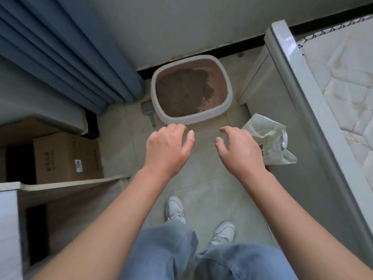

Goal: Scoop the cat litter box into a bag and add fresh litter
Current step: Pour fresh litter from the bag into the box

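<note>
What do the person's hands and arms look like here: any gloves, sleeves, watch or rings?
The left hand and right hand are bare: no gloves, rings or watch show. The forearms are uncovered to the frame edge, no sleeve in view. Also worn: blue jeans, white sneakers.

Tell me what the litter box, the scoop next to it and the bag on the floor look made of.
Litter box: likely moulded plastic, smooth white rim, matte. Scoop: grey plastic by its look, with slotted head; small, so unsure. Bag: thin plastic film, pale, semi-glossy, crumpled with sharp creases.
</note>
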`<state>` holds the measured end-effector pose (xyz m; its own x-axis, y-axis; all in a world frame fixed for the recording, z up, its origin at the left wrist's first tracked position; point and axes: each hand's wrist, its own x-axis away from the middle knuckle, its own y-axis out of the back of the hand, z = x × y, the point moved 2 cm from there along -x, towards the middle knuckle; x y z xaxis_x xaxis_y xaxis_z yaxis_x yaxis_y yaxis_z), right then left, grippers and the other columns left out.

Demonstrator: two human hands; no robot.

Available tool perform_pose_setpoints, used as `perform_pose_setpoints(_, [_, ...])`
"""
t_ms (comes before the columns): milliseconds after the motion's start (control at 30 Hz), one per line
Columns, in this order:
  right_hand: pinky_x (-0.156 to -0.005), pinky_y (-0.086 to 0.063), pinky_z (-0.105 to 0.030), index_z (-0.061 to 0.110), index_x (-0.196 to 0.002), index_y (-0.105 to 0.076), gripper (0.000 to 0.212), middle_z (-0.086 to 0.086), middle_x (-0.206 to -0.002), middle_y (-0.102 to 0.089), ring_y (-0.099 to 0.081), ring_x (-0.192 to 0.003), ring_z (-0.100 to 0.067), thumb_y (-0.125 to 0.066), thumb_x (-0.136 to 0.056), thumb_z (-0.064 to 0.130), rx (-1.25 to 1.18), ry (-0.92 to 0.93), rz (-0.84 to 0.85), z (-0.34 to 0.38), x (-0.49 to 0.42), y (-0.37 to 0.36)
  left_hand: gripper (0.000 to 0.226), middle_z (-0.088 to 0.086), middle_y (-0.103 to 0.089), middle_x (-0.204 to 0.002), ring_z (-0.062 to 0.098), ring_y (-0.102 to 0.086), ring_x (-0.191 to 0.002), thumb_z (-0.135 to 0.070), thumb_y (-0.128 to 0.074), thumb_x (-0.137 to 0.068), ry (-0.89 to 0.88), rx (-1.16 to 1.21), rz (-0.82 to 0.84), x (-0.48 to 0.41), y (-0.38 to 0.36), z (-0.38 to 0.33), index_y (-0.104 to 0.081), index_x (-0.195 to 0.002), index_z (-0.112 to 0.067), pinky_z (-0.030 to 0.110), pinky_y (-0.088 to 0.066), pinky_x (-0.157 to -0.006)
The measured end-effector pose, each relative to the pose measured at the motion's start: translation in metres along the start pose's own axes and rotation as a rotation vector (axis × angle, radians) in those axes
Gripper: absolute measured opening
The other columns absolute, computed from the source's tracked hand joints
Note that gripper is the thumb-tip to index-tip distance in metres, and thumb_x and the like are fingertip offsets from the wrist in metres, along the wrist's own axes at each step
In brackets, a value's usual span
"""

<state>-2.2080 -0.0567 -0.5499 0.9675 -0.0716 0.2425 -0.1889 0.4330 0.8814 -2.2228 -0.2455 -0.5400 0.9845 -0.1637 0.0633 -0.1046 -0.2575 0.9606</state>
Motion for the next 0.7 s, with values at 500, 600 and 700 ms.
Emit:
perform_pose_setpoints(500, [-0.092, -0.048, -0.042, 0.014, -0.121, -0.061, 0.035, -0.005, -0.118, -0.065, -0.053, -0.115, -0.027, -0.05, -0.096, 0.034, -0.01, 0.047, -0.165, -0.074, -0.107, -0.125, 0.046, 0.003, -0.068, -0.098, 0.028, -0.064, -0.085, -0.046, -0.036, -0.098, -0.275, -0.056, -0.114, -0.108, -0.166, 0.035, -0.066, -0.105, -0.014, 0.044, -0.051, -0.071])
perform_pose_setpoints(600, [-0.088, -0.048, -0.042, 0.012, -0.111, -0.064, 0.03, -0.004, -0.112, -0.067, -0.055, -0.111, -0.027, -0.05, -0.095, 0.034, 0.049, 0.081, -0.203, -0.084, -0.121, -0.141, 0.045, 0.002, -0.067, -0.093, 0.027, -0.063, -0.082, -0.048, -0.034, -0.098, -0.333, -0.129, -0.15, -0.128, -0.188, 0.034, -0.066, -0.098, -0.016, 0.044, -0.048, -0.069])
perform_pose_setpoints(700, [-0.085, -0.049, -0.042, 0.013, -0.109, -0.065, 0.03, -0.003, -0.109, -0.068, -0.056, -0.108, -0.027, -0.049, -0.095, 0.034, 0.087, 0.094, -0.217, -0.093, -0.126, -0.153, 0.045, 0.0, -0.066, -0.085, 0.025, -0.061, -0.078, -0.049, -0.033, -0.098, -0.369, -0.19, -0.188, -0.136, -0.206, 0.031, -0.065, -0.09, -0.018, 0.04, -0.045, -0.065])
